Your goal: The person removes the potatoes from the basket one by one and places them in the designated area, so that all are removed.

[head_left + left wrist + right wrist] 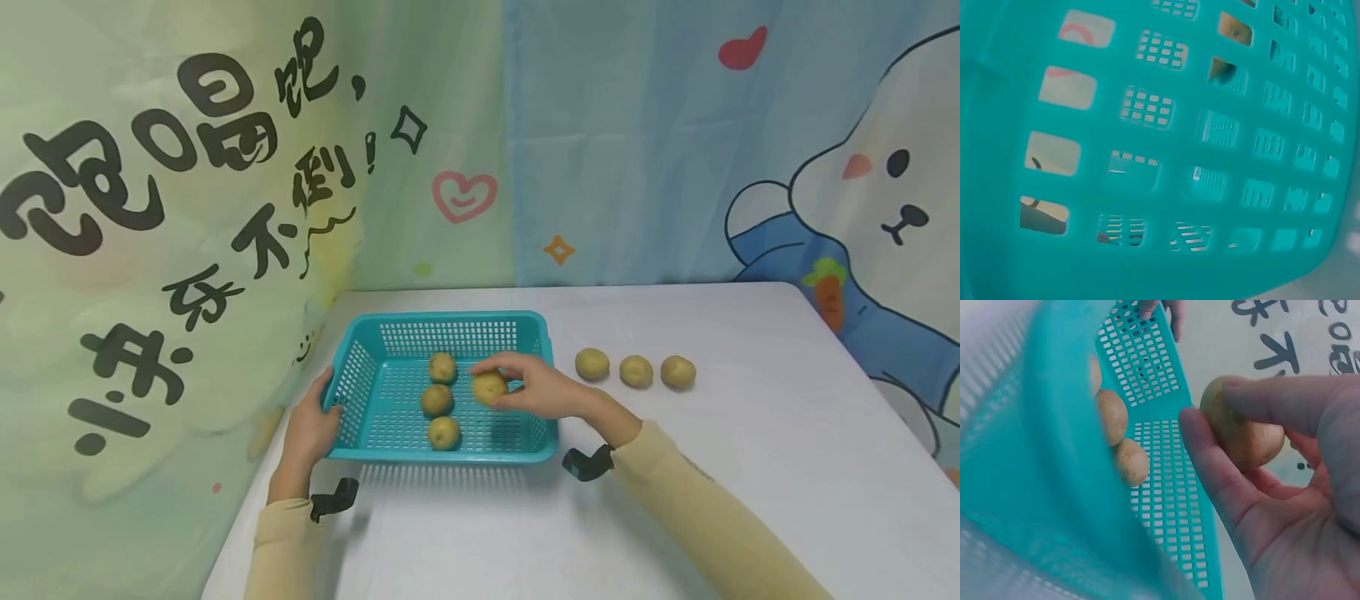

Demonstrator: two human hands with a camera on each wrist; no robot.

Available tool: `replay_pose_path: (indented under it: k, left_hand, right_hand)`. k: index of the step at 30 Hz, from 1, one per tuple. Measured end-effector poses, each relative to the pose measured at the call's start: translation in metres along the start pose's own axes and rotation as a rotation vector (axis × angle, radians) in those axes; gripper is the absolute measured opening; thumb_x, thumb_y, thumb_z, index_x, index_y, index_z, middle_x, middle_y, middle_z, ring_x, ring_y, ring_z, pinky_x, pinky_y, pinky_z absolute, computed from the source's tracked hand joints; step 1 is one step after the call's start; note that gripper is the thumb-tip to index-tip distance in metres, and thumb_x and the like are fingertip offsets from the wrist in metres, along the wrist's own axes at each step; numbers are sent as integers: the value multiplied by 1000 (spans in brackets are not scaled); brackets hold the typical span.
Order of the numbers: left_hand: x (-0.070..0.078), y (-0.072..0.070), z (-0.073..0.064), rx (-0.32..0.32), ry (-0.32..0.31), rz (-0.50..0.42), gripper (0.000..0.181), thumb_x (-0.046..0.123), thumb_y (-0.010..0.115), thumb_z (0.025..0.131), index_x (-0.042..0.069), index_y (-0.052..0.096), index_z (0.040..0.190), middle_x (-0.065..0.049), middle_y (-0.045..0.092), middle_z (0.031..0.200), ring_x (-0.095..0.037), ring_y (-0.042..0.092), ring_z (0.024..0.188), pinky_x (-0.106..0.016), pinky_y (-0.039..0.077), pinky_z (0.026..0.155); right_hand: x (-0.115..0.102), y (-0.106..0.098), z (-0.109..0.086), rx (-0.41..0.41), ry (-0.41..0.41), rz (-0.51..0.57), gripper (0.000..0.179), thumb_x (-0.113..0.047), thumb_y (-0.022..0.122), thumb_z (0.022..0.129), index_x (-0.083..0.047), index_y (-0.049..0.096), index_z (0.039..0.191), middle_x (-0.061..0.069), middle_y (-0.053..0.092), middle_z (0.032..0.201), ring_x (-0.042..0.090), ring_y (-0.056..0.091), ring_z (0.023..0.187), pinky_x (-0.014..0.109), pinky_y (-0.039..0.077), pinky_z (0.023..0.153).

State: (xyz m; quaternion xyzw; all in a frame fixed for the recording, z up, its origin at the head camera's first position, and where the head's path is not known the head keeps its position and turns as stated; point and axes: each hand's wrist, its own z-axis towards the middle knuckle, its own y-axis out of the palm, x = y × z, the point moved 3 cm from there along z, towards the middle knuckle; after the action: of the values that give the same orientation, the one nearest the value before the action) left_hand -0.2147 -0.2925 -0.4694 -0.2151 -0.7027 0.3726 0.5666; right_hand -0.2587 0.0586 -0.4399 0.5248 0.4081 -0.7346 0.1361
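A turquoise plastic basket (442,457) with a perforated floor and walls stands on the table. At its left end my left hand (309,425) grips the rim, thumb on the inner side. The basket's perforated wall (1093,181) fills the left wrist view, hiding that hand there. Between thumb and fingers, my right hand (546,388) holds a yellowish-brown potato (487,388) over the right half of the basket. The right wrist view shows this potato (1241,431) pinched from both sides. Three more potatoes lie in a column on the basket floor, the middle potato (437,401) slightly darker.
To the right of the basket, three potatoes lie in a row on the white table (750,467); the middle one (636,372) is slightly lower than the left one. Printed curtains (630,167) hang behind and along the left side.
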Motion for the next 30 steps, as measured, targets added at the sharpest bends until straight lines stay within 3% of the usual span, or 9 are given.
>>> replay_pose_path:
  k: [6, 17, 25, 30]
  left_hand:
    - [2, -2, -2, 4, 10, -11, 66, 7, 45, 98, 16, 19, 157, -26, 30, 154, -44, 44, 127, -58, 39, 95]
    - [2, -3, -2, -2, 4, -15, 66, 7, 45, 98, 16, 18, 158, -25, 28, 155, -43, 42, 128, -58, 39, 95]
    - [1, -2, -2, -11, 9, -23, 66, 6, 45, 98, 17, 18, 158, -23, 27, 156, -44, 41, 131, -59, 38, 97]
    - [1, -2, -2, -5, 11, -28, 66, 7, 45, 98, 16, 18, 158, -25, 29, 155, -45, 43, 128, -59, 39, 95]
  right_hand:
    - [5, -9, -24, 92, 117, 47, 51, -9, 69, 90, -27, 54, 136, -4, 50, 139, 24, 49, 126, 50, 40, 103]
    - [16, -29, -58, 224, 86, 99, 51, -6, 70, 88, -14, 54, 136, 5, 50, 140, 33, 45, 129, 48, 44, 96]
    - [35, -37, -83, 305, 101, 134, 54, -10, 74, 86, -5, 54, 136, 8, 51, 139, 32, 44, 131, 59, 30, 106]
    - [50, -40, -101, 342, 138, 101, 54, -12, 75, 86, -8, 55, 136, 9, 52, 140, 33, 44, 132, 55, 33, 107]
